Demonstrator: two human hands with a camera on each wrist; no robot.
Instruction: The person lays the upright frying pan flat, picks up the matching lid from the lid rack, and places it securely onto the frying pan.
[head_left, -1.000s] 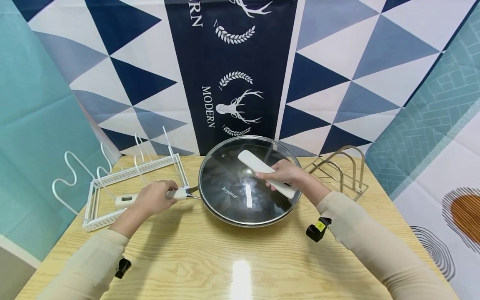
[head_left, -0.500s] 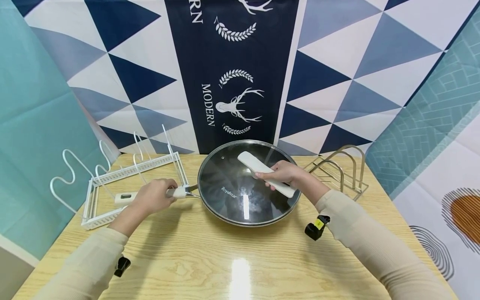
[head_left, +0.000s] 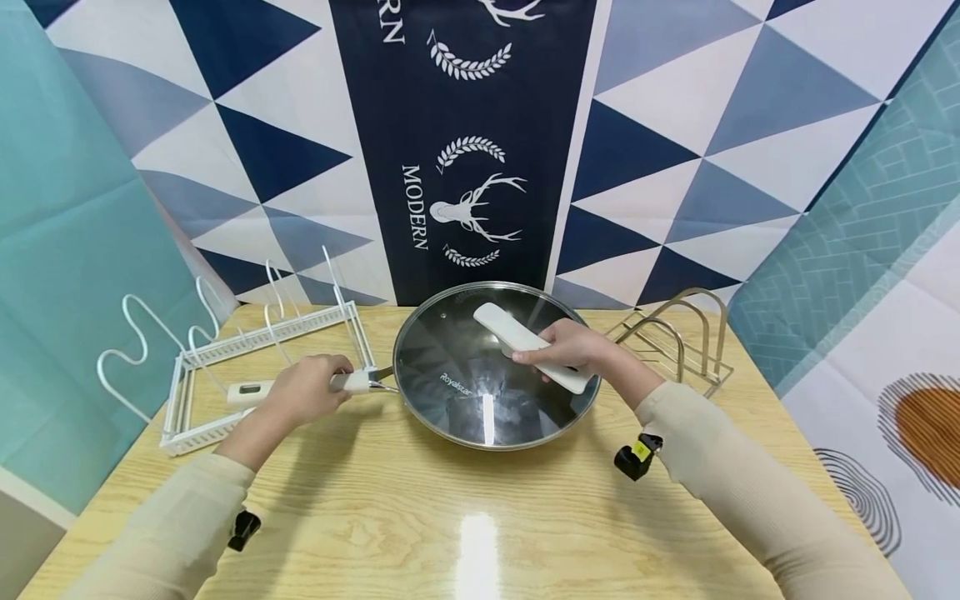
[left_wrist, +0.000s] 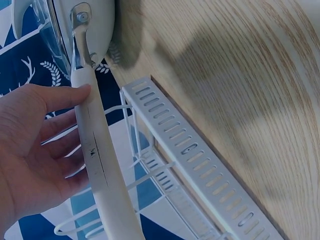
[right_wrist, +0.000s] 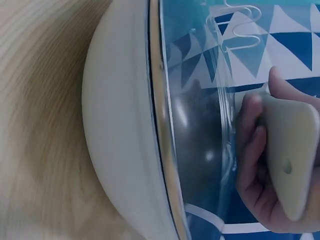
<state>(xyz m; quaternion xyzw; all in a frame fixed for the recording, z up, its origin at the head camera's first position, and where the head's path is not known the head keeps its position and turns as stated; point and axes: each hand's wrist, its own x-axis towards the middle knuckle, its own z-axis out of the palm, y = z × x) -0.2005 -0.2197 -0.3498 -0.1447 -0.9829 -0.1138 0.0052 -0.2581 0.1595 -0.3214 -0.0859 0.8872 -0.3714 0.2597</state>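
A cream wok (right_wrist: 117,115) carries a glass lid (head_left: 450,350) with a metal rim and the word Royalstar. My left hand (head_left: 307,392) holds the wok's long white handle (left_wrist: 102,160), thumb on one side and fingers on the other in the left wrist view. Over the lid, my right hand (head_left: 570,350) grips its long white handle (head_left: 498,323). Fingers wrap that handle from beneath in the right wrist view (right_wrist: 290,145). The lid lies along the wok's rim. The wok's base is hidden in the head view.
A white wire rack (head_left: 195,433) stands at the left, behind and beside the wok handle. On the right is a gold-coloured wire rack (head_left: 697,350), close to my right forearm. Both are on the wooden table (head_left: 420,517), before a patterned backdrop (head_left: 480,108).
The lid's far edge has dropped slightly against the backdrop. Both hands keep their holds in nearly the same places. The whole head view has shifted a little.
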